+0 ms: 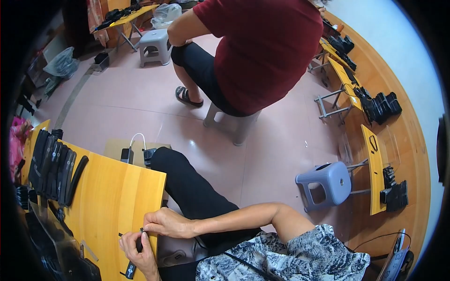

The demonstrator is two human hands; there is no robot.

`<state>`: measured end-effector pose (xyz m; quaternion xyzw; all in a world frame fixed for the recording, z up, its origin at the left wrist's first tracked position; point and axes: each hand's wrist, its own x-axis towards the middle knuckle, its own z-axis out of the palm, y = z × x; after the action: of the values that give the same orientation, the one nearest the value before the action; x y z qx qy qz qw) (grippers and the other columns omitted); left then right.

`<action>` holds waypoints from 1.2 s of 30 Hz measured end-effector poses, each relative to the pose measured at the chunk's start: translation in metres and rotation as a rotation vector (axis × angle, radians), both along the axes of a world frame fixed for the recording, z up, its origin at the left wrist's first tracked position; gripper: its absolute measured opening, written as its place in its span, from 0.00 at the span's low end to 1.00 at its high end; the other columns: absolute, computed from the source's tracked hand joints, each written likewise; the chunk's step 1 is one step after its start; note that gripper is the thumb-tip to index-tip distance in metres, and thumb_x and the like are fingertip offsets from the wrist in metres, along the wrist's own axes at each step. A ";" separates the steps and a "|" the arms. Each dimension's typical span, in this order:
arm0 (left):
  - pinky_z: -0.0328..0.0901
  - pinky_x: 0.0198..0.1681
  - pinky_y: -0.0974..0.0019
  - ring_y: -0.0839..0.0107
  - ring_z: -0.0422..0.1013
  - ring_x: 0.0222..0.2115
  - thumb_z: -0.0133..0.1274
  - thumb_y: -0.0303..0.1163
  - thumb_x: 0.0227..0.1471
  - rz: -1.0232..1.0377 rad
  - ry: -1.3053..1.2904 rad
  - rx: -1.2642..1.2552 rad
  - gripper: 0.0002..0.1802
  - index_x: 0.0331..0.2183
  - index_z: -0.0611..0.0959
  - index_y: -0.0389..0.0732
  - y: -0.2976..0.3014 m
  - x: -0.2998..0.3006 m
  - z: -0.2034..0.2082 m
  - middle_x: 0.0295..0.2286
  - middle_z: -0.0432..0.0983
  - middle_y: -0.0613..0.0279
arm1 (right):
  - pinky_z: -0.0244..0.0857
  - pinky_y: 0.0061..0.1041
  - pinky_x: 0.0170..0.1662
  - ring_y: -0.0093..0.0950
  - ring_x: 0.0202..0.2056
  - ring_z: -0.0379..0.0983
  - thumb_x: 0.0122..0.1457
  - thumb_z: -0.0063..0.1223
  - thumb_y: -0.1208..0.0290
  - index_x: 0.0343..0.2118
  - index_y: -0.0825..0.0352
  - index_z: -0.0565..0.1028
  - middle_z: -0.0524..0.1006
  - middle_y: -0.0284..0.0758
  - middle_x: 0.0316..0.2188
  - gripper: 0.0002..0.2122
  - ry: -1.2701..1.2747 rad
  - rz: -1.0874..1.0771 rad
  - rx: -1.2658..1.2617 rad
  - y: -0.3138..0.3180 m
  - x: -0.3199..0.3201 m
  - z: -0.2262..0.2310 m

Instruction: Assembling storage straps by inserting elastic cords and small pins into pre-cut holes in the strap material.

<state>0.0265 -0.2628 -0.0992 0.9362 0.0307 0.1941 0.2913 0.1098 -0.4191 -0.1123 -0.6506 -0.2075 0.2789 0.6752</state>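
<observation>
1. At the near right edge of the yellow table (117, 187), the left hand (136, 248) is curled narrow, its thumb and fingers closed about a small black piece (142, 230). The right hand (169, 222) comes in from the right, fingertips pinched on the same piece. How the two grips divide it is too small to tell.
2. Below the left hand, a black strip (130, 270) pokes out over the tabletop; whether it joins the pinched piece is hidden.
3. Judging from the pose, the step is fine fingertip work on that piece. The next move seems to call for a steady left hold while the right fingers make a small, careful adjustment.
4. Left of the hands lies a slim clear strip (89, 250); farther left, a row of black bands (51, 166) stands close together.
5. Beyond the table's far right corner, a white cable (138, 135) arches up.
6. Farther off, a co-worker in a dark red shirt (267, 51) sits on a grey stool (239, 126); a blue-grey stool (330, 180) stands at right.
</observation>
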 end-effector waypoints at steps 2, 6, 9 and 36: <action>0.57 0.40 0.58 0.60 0.64 0.33 0.55 0.26 0.47 0.035 0.026 -0.035 0.06 0.27 0.74 0.37 -0.002 -0.002 0.001 0.28 0.68 0.56 | 0.61 0.27 0.24 0.34 0.19 0.70 0.61 0.47 0.66 0.27 0.69 0.71 0.72 0.39 0.17 0.11 -0.410 -0.069 -0.079 0.001 -0.003 -0.002; 0.55 0.42 0.57 0.61 0.63 0.33 0.53 0.28 0.49 0.128 0.078 -0.032 0.06 0.27 0.73 0.37 -0.011 -0.006 -0.001 0.27 0.67 0.57 | 0.65 0.31 0.26 0.40 0.22 0.73 0.61 0.47 0.65 0.29 0.69 0.70 0.74 0.44 0.19 0.11 -0.581 0.007 -0.210 0.001 -0.007 0.001; 0.54 0.42 0.57 0.62 0.62 0.34 0.52 0.30 0.50 0.175 0.079 0.008 0.07 0.27 0.72 0.38 -0.015 -0.007 -0.007 0.28 0.67 0.58 | 0.67 0.32 0.26 0.38 0.23 0.74 0.60 0.48 0.67 0.29 0.68 0.69 0.74 0.43 0.20 0.09 -0.655 0.058 -0.279 -0.002 -0.007 0.001; 0.57 0.46 0.56 0.55 0.62 0.42 0.57 0.23 0.47 0.143 0.124 0.118 0.16 0.40 0.75 0.37 -0.018 -0.016 0.010 0.37 0.66 0.52 | 0.64 0.35 0.25 0.41 0.23 0.73 0.52 0.56 0.67 0.25 0.68 0.73 0.73 0.42 0.17 0.09 -0.729 0.191 -0.279 -0.001 0.030 0.012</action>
<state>0.0107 -0.2804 -0.0891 0.9574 0.1041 0.1575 0.2186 0.1394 -0.4206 -0.1002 -0.7702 -0.4531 0.1167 0.4335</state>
